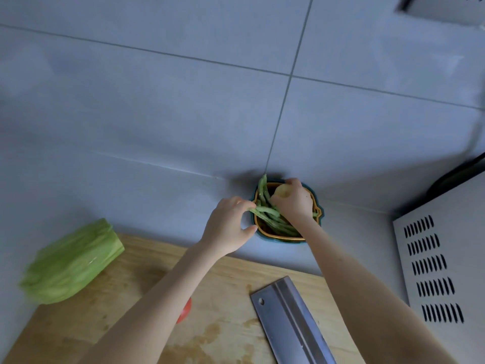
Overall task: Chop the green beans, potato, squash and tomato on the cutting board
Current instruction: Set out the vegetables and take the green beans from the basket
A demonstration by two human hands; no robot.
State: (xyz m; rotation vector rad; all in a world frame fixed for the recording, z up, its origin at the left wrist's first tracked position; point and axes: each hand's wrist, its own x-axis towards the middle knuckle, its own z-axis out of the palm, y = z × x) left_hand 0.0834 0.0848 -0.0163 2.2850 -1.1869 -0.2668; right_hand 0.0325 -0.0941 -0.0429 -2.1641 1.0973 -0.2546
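1. Left hand [228,227], centre of the frame, reaches to the left edge of the bowl [282,239]. Thumb and fingers pinch the ends of the green beans [271,219].
2. Right hand [295,202] is over the bowl, fingers curled round the potato [280,191], a pale yellow lump at the bowl's upper part.
3. Green beans lie mostly inside the bowl. A few stick up over its top left rim, and the pinched ends stick out over the left rim.
4. The bowl is teal outside with a yellow liner. It sits on the grey counter [157,190] just above the cutting board [231,285], right of centre.
5. Squash [70,261], pale green and ridged, lies at lower left, partly on the board's left corner, blurred.
6. Tomato [185,311] sits on the board, bottom centre, mostly hidden under the left forearm.
7. Cleaver [286,316] lies flat on the board at lower right, untouched.
8. A metal appliance [469,232] with vent slots stands at the right edge.
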